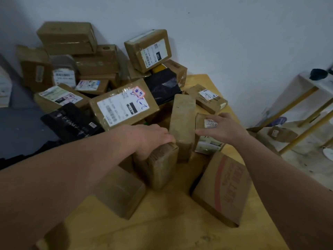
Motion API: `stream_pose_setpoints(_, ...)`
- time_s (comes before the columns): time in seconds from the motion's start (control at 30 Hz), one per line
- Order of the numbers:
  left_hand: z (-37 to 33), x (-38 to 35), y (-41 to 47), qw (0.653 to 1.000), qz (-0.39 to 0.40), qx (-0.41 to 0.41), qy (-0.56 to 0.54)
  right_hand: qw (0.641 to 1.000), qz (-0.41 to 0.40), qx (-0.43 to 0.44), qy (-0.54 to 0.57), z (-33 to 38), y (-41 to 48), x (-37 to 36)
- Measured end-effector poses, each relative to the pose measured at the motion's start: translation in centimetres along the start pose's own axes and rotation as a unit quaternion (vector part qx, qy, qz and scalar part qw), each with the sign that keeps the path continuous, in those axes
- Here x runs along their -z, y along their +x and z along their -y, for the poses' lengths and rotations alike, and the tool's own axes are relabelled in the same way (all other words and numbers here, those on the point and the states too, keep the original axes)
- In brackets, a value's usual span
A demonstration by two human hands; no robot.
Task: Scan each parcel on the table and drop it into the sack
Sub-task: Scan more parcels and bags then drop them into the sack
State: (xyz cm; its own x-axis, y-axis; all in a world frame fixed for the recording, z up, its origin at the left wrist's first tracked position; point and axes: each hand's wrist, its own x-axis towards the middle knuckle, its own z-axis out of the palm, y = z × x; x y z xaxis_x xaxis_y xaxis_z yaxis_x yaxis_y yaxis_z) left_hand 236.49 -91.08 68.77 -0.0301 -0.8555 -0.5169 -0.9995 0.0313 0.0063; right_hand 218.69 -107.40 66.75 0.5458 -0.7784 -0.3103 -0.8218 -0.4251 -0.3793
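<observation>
A heap of brown cardboard parcels and a few black plastic bags covers the wooden table [162, 222]. My left hand [151, 139] grips the top of a small upright brown box [158, 166] near the middle. My right hand [223, 129] hovers with spread fingers over a small box with a white label [205, 141], just right of a tall narrow box [182, 123]. A large box with a white shipping label [124, 105] lies behind my left hand. The sack [302, 141] hangs open in a yellow frame at the right, with one parcel [281, 134] inside.
A box with red print [223, 188] lies at the near right of the table. Another plain box [120, 192] sits under my left forearm. Black bags [72, 121] lie at the left. More boxes are stacked against the wall [234, 33] behind.
</observation>
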Motion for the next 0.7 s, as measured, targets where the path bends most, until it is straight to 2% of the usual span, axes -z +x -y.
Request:
stream_pose_setpoints(0.23, 2.0, -2.3, -5.0, 0.997, 0.047, 0.069, -0.006, 0.999, -0.024, 0.026, -0.022, 1.8, -2.7, -2.3)
stream_pose_setpoints(0.4, 0.0, -3.5, -7.3, 0.995, 0.008, 0.089, 0.052, 0.998, -0.009, 0.014, 0.062, 3.1, -4.0, -4.0)
stream_pose_setpoints(0.5, -0.7, -4.3, -7.8, 0.994, -0.007, 0.093, 0.058, 0.997, -0.028, 0.022, 0.065, 3.7, -5.0, -4.6)
stream_pose_setpoints(0.57, -0.4, -4.7, -8.4, 0.995, 0.015, 0.097, 0.015, 0.993, -0.078, 0.022, 0.085, 4.5, -6.0, -4.1)
stream_pose_setpoints(0.63, 0.1, -4.5, -9.3, 0.991, 0.024, 0.107, -0.078, 0.984, -0.135, 0.037, 0.106, 5.5, -7.1, -3.0)
stream_pose_setpoints(0.7, 0.8, -4.2, -10.6, 0.977, -0.012, 0.118, -0.176, 0.973, -0.188, 0.065, 0.117, 7.0, -8.6, -1.6)
